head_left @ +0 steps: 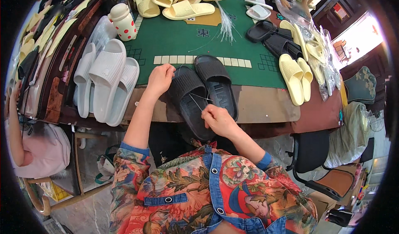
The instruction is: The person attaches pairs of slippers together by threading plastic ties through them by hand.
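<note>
A pair of black slides, the left slipper [188, 93] and the right slipper [216, 82], lies side by side at the table's near edge, the left one jutting over it. A thin pale string [198, 97] crosses between their straps. My left hand [161, 78] is closed in a pinch beside the left slipper's strap, with a fine strand of string at its fingertips. Over the heel part of the slippers, my right hand [219, 120] pinches the string's other end.
Grey slippers [109, 78] stand at left beside a polka-dot bottle [123, 23]. Yellow slippers [291, 78] and black ones [280, 43] lie at right. A bundle of white strings [226, 24] is on the green tabletop [166, 34]. Other people sit at left and far right.
</note>
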Demonstrator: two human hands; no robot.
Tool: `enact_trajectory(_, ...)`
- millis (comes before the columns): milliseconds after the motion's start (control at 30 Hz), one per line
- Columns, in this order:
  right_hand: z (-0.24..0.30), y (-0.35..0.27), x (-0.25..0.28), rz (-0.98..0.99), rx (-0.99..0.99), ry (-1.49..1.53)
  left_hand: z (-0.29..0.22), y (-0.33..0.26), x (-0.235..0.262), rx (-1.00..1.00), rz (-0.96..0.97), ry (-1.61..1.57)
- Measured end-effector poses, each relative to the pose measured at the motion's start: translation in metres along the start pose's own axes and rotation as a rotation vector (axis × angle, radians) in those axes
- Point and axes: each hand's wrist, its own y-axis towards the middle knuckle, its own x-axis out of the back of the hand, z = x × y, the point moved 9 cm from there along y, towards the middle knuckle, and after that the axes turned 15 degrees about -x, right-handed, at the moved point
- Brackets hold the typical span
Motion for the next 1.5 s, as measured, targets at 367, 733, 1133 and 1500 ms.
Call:
enact_trajectory(367, 0.022, 0.066, -0.017, -0.286, 0.011, -0.103, 0.013, 0.002, -0.026, 0.098, 0.058, 0.017)
enact_trajectory(733, 0.007, 0.077, -0.024, -0.297, -0.125, 0.101, 0.039, -0.004, -0.047, 0.329, 0.093, -0.038)
enact_trajectory(1133, -0.003, 0.007, 0.047, -0.242, 0.077, 0.611, 0.026, 0.029, -0.012, 0.145, -0.513, -0.610)
enact_trajectory(1500, -0.063, 0.081, 0.028, -0.007, -0.335, 0.844, -0.030, 0.072, -0.109, 0.039, 0.016, -0.237)
